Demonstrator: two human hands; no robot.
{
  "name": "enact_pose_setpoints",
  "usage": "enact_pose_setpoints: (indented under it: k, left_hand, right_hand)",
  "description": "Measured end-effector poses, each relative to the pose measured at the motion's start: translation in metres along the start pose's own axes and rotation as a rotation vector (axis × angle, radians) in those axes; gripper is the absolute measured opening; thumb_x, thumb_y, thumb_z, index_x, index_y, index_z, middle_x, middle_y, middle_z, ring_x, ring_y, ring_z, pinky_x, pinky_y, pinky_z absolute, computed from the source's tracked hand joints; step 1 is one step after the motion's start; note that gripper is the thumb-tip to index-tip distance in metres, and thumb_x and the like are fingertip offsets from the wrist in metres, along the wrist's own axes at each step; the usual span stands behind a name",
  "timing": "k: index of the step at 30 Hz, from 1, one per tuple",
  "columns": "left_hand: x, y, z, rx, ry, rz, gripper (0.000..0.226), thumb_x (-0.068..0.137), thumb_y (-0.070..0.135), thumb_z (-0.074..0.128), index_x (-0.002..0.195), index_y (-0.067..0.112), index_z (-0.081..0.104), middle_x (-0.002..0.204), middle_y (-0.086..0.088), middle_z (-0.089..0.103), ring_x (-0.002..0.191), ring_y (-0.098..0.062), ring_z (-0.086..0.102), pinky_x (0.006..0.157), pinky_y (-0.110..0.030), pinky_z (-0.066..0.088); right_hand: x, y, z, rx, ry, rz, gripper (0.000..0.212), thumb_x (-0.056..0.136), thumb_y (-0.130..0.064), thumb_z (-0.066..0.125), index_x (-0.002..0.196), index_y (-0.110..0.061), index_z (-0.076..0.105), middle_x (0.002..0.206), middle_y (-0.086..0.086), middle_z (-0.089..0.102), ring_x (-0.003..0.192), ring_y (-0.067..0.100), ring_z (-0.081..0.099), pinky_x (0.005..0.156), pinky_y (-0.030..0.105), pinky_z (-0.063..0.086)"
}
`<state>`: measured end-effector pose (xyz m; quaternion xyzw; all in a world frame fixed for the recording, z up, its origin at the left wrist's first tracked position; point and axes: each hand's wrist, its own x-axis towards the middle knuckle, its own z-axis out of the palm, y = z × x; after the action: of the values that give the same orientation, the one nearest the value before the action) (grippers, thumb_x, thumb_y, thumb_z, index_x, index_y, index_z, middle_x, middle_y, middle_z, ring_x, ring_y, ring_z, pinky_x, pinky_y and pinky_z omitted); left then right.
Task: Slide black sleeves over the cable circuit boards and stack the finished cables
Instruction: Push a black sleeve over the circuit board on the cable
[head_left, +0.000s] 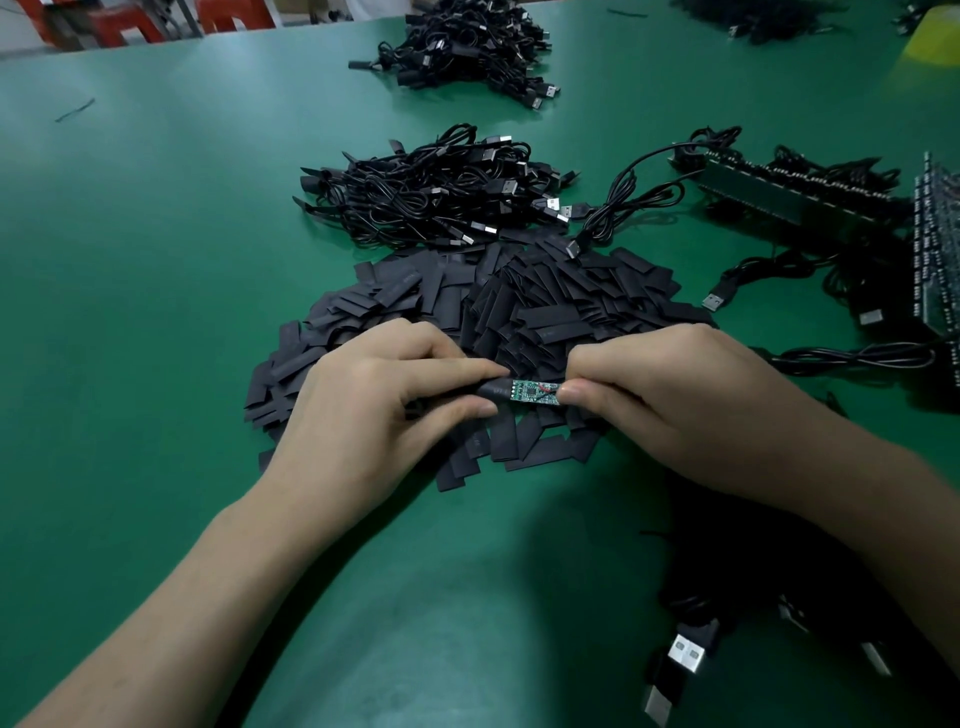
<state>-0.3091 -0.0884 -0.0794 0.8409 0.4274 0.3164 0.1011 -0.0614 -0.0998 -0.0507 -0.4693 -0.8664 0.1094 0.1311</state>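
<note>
**benchnoob:** What tends to go wrong at this stage?

**me:** Here's where I am. My left grip (374, 410) is closed, thumb and forefinger pinching one black sleeve (491, 391). My right grip (675, 410) is closed too, pinching the right end of the green circuit board (535, 392). The sleeve's mouth sits right at the board's left end and most of the board is bare. I'm holding it all just above the pile of loose sleeves (545, 306) on the tabletop (156, 260).

**benchnoob:** So the risk is?

**me:** Mostly snagging, I reckon. There's a bit of red on the board that looks like a wire, and the sleeve's edge could catch on it or on the parts. Shoving harder would then stress the joints. If I pinch the sleeve too flat the mouth closes and it just buckles.

**benchnoob:** And the right side?

**me:** My fingertips cover that end, so the sleeve can't go all the way on unless I shift them. That's where the board could slip and drop into the pile. I can't see where this cable runs, so it might tug too. The finished cables (431, 192) lie just behind the pile, and a sloppy toss could mix the two up.
</note>
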Motion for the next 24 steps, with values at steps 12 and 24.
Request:
enact_pose_setpoints:
  k: [12,24]
  left_hand:
    - [0.001,0.007,-0.002,-0.152,-0.045,-0.044,0.026,0.087,0.034,0.074,0.11,0.021,0.079,0.093,0.01,0.071,0.088,-0.004,0.066,0.082,-0.013,0.045]
    - [-0.001,0.014,0.001,-0.15,-0.069,0.036,0.026,0.089,0.032,0.073,0.111,0.019,0.079,0.088,0.008,0.072,0.081,-0.004,0.066,0.073,-0.025,0.052]
  right_hand:
    - [-0.002,-0.001,0.0,-0.001,0.0,-0.023,0.04,0.099,-0.051,0.032,0.087,-0.02,0.054,0.073,-0.003,0.056,0.071,0.028,0.054,0.066,0.046,0.045]
    - [-0.002,-0.004,0.002,0.001,-0.015,-0.01,0.039,0.098,-0.053,0.03,0.091,-0.025,0.057,0.079,-0.007,0.058,0.076,0.025,0.057,0.068,0.043,0.045]
